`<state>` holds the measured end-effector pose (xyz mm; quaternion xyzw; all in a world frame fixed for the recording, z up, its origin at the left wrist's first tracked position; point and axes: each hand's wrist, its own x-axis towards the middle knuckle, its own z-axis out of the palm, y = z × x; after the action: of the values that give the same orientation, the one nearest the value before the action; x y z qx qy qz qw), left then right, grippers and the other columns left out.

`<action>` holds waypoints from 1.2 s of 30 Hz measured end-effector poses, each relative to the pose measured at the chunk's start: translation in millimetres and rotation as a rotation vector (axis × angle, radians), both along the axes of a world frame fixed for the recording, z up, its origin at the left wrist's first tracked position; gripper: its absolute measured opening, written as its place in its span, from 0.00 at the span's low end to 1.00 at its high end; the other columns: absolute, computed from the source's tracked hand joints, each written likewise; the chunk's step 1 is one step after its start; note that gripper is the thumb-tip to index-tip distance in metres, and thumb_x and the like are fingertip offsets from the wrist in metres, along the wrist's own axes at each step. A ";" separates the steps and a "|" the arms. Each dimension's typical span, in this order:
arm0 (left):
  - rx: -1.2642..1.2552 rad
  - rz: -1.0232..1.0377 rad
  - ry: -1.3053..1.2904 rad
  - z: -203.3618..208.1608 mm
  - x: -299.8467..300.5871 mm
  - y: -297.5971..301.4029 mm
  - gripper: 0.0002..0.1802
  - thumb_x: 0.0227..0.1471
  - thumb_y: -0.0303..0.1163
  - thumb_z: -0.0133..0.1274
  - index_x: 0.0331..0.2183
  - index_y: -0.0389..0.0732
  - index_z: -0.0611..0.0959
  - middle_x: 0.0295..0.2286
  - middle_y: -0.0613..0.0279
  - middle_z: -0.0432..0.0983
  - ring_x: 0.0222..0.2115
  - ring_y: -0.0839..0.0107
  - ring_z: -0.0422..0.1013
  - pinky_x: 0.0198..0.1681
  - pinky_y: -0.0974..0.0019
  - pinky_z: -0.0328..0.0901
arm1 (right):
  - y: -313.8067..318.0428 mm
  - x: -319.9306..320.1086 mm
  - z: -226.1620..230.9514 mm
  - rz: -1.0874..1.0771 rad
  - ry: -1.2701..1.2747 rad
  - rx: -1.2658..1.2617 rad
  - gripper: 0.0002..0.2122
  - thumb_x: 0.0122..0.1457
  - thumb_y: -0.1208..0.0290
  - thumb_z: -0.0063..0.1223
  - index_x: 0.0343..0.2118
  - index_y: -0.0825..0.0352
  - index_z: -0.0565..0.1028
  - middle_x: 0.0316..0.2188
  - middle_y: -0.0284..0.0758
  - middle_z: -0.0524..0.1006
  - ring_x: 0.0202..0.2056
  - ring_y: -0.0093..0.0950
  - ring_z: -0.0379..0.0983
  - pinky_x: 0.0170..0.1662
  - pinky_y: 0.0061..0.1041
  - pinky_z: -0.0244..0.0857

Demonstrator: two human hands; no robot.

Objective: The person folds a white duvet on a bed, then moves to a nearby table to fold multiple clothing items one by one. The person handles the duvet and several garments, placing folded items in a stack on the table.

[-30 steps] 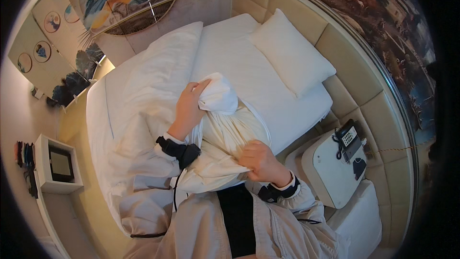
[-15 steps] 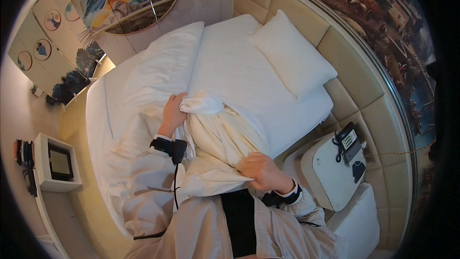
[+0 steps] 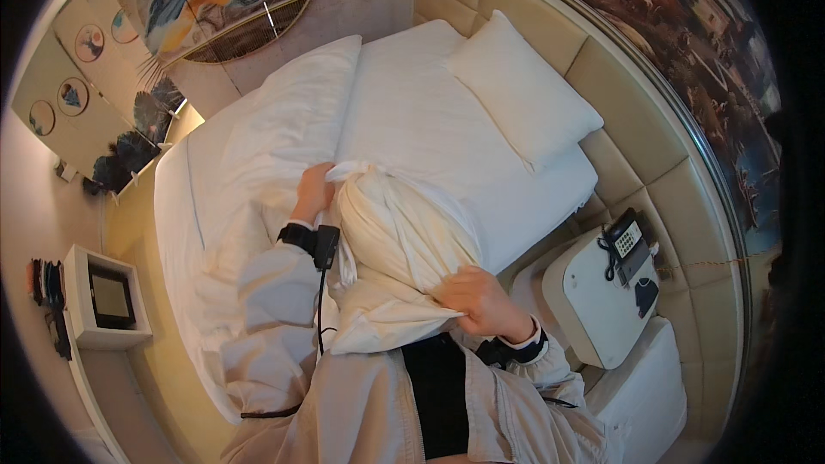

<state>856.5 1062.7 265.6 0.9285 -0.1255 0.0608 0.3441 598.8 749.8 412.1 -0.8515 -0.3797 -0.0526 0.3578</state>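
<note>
I'm closing my right hand [image 3: 479, 302] in a full fist on the lower edge of the pillowcase [image 3: 404, 245], fingers curled tight over bunched cloth just above my chest. My left hand [image 3: 312, 193] is pressing against the upper left side of the bundle, near its knotted-looking top; the fingers are hidden behind the fabric, so I can't tell how far they're curled. The pillowcase is hanging between both hands, over the near edge of the bed [image 3: 447, 120]. I'm judging it light, soft and floppy, with no stiffness; thin cloth slips if pinched, so gathering a fold at the hem or corner is the better hold. Farther out, a white pillow [image 3: 524, 90] is lying at the headboard, the duvet [image 3: 275, 142] is rumpled at left, and a nightstand [image 3: 593, 309] with a phone [image 3: 626, 242] is sitting at right.
</note>
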 end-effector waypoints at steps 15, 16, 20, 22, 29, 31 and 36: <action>-0.886 -0.039 0.835 27.6 -159.5 -3.2 0.40 0.46 0.36 0.59 0.56 0.31 0.60 0.48 0.52 0.68 0.46 0.62 0.67 0.49 0.62 0.62 | -27.3 4.8 3.4 -0.160 0.068 0.148 0.18 0.34 0.79 0.44 0.32 0.65 0.79 0.25 0.35 0.76 0.27 0.36 0.69 0.32 0.31 0.60; -0.781 -0.082 0.685 26.2 -165.4 -8.3 0.41 0.45 0.36 0.59 0.56 0.32 0.59 0.48 0.52 0.68 0.46 0.62 0.67 0.49 0.63 0.62 | -26.3 7.4 4.9 -0.149 0.067 0.150 0.18 0.35 0.79 0.44 0.32 0.65 0.79 0.24 0.35 0.75 0.27 0.36 0.69 0.32 0.31 0.60; -0.369 -0.109 0.331 26.6 -187.0 -26.0 0.37 0.43 0.31 0.58 0.54 0.37 0.62 0.40 0.44 0.72 0.41 0.51 0.70 0.43 0.59 0.65 | -24.5 14.8 0.1 -0.158 0.023 0.160 0.15 0.35 0.78 0.45 0.29 0.66 0.79 0.22 0.36 0.74 0.25 0.36 0.68 0.30 0.30 0.59; -0.216 -0.105 0.300 24.5 -191.1 -21.6 0.32 0.42 0.30 0.57 0.50 0.38 0.65 0.35 0.40 0.74 0.38 0.45 0.71 0.39 0.55 0.66 | -29.3 11.3 -6.7 -0.228 -0.011 0.167 0.12 0.35 0.77 0.45 0.25 0.67 0.77 0.21 0.37 0.74 0.24 0.37 0.67 0.30 0.30 0.58; 0.303 0.034 0.308 -126.9 -187.9 35.6 0.30 0.41 0.27 0.55 0.49 0.39 0.67 0.40 0.43 0.71 0.38 0.46 0.70 0.36 0.50 0.65 | -12.7 29.3 -3.8 -0.178 -0.073 0.190 0.10 0.36 0.80 0.43 0.22 0.68 0.77 0.23 0.38 0.76 0.25 0.38 0.70 0.32 0.30 0.61; 0.237 0.030 0.245 -80.2 -183.0 12.6 0.38 0.40 0.29 0.58 0.54 0.38 0.63 0.46 0.43 0.65 0.45 0.46 0.65 0.43 0.53 0.64 | -12.8 46.0 -12.4 -0.236 -0.129 0.350 0.09 0.35 0.81 0.43 0.20 0.68 0.76 0.21 0.37 0.75 0.24 0.38 0.68 0.29 0.30 0.60; -0.185 -0.486 0.015 92.9 -198.5 1.9 0.55 0.34 0.35 0.65 0.61 0.39 0.52 0.54 0.42 0.54 0.54 0.45 0.55 0.57 0.58 0.55 | -47.8 72.9 -30.6 -0.477 0.042 0.519 0.06 0.42 0.82 0.40 0.16 0.72 0.71 0.16 0.37 0.69 0.19 0.31 0.62 0.24 0.28 0.55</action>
<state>658.1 1064.6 358.4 0.8361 -0.3362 -0.0192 0.4330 671.7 702.0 381.5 -0.7978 -0.1366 -0.2121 0.5476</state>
